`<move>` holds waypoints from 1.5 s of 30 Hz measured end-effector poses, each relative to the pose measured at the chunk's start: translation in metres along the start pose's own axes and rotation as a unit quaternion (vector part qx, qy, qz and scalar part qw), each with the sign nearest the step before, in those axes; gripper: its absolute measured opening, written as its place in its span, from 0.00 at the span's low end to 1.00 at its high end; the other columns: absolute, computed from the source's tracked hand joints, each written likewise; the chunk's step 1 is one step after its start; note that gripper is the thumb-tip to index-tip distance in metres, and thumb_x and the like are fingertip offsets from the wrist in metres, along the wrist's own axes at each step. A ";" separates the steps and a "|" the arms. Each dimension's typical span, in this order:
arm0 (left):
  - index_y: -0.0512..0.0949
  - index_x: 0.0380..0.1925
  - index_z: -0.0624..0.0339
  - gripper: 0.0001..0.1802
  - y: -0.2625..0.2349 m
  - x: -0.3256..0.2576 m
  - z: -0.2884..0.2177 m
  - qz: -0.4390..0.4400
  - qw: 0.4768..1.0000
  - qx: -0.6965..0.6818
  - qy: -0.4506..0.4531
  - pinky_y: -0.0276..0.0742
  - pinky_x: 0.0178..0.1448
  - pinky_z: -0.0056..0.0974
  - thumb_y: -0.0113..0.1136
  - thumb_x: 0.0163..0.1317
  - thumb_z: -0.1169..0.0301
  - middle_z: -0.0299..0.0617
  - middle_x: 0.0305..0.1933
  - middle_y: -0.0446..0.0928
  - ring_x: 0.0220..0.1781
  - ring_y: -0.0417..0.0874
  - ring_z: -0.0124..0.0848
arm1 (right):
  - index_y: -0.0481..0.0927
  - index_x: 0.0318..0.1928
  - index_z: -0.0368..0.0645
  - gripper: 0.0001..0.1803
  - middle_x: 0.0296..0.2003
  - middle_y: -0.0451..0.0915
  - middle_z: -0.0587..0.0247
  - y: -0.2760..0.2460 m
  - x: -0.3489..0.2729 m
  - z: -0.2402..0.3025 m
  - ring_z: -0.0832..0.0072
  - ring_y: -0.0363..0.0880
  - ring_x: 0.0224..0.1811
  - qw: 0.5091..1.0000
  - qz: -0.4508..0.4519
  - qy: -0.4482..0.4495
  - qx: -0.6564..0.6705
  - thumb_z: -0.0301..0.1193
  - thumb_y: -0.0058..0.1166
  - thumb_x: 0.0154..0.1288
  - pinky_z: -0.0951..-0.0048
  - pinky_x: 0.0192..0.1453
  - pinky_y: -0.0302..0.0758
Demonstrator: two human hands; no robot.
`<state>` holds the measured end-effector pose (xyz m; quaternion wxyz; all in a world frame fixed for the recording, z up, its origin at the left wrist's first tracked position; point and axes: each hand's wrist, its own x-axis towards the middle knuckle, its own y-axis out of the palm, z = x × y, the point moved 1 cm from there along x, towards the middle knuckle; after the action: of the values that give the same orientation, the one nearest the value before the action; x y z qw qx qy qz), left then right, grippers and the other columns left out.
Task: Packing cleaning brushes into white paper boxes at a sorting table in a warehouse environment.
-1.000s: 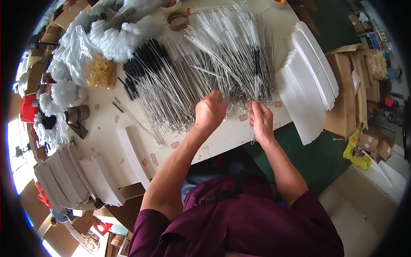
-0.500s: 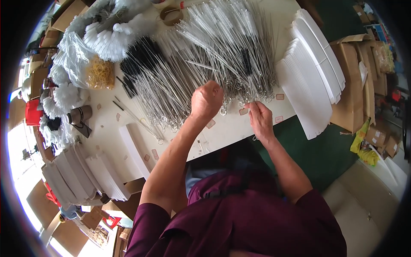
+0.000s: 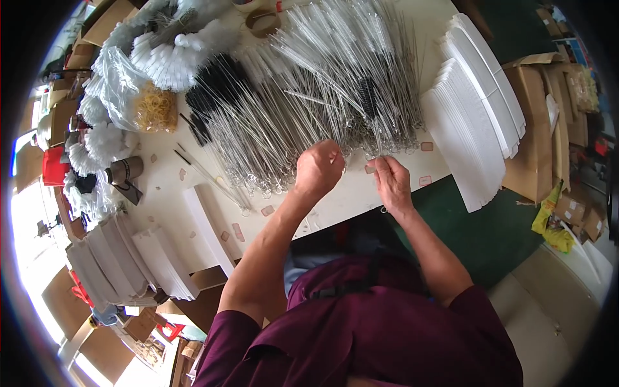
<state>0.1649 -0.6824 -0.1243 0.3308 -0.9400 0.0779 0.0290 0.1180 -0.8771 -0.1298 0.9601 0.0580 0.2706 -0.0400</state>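
A wide pile of thin wire-handled cleaning brushes (image 3: 348, 58) covers the middle of the table, bristles away from me and looped ends toward me. My right hand (image 3: 392, 184) is closed in a pinch at the pile's near edge. A black-bristled brush (image 3: 367, 100) points up from those fingers, and a small wire loop (image 3: 383, 209) shows below the hand. My left hand (image 3: 319, 168) is curled closed beside the looped ends, to the left of my right hand. What lies inside its fingers is hidden. More black-bristled brushes (image 3: 216, 84) lie to the left in the pile.
Stacked white card strips (image 3: 471, 129) stand on the right, beside a cardboard box (image 3: 532, 122). A bag of yellow rubber bands (image 3: 155, 109), bundled white-bristled brushes (image 3: 171, 58) and a tape roll (image 3: 263, 23) lie far left. More white card pieces (image 3: 164, 261) sit near left.
My left hand has moved slightly nearer and to the right, away from the looped ends. My right hand has hardly moved. The whole view has shifted a little.
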 end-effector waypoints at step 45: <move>0.71 0.27 0.67 0.08 -0.249 -0.085 -0.118 -0.298 0.877 -0.373 0.055 0.88 0.42 0.47 0.50 0.68 0.81 0.65 0.53 0.80 0.50 0.87 0.49 | 0.78 0.44 0.33 0.19 0.36 0.85 0.51 0.078 0.042 0.074 0.67 0.87 0.33 0.987 0.050 -0.096 0.115 0.39 0.45 0.81 0.65 0.38 0.88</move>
<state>0.1223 -0.5536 0.1308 -0.0563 -0.9725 -0.2049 -0.0958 0.2004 -0.8119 -0.0828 0.9693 0.1775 0.1674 -0.0286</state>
